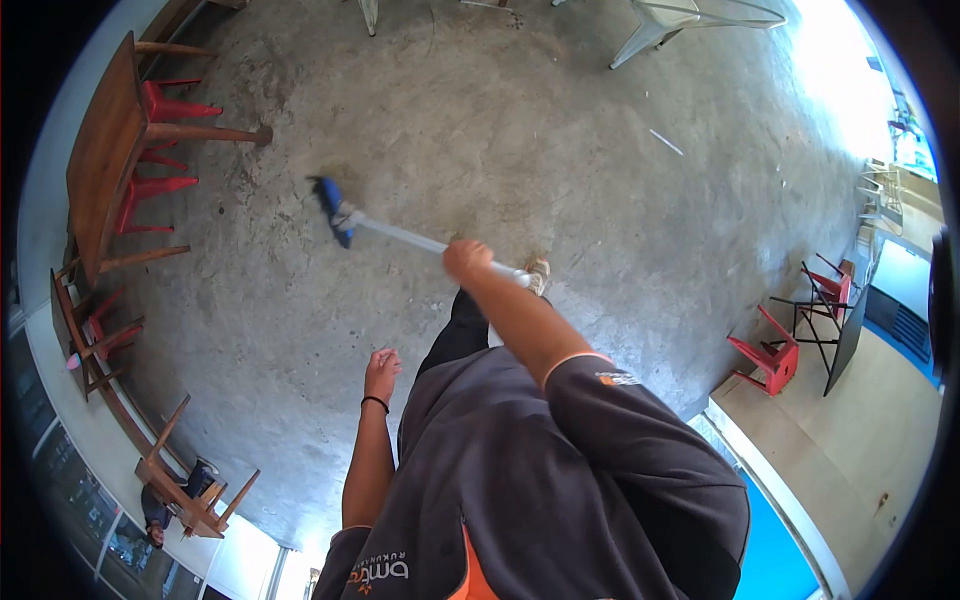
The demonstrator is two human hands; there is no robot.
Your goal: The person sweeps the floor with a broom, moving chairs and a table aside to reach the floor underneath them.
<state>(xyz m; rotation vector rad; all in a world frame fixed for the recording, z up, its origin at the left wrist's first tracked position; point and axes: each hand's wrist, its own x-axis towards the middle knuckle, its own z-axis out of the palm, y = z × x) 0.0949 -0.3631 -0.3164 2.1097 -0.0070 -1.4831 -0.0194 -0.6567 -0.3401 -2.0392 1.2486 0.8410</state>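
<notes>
My right hand (468, 260) is wrapped round the pale handle of a broom (400, 235). The handle slants out to the left, and its near end shows just past my fist. On the concrete floor lies the broom's blue head (333, 212), with dark bristles along its left side. My left hand (382, 370) hangs free beside my left leg, a dark band at the wrist, its fingers loosely bent and holding nothing. One shoe (538, 276) shows beyond the handle's end.
Wooden tables (105, 150) with red stools stand along the left. A person (155, 510) is by a wooden chair at lower left. Red chairs (775, 365) and a dark folding table (848, 345) are right. A white metal chair (655, 25) stands ahead; a thin white stick (666, 142) lies nearby.
</notes>
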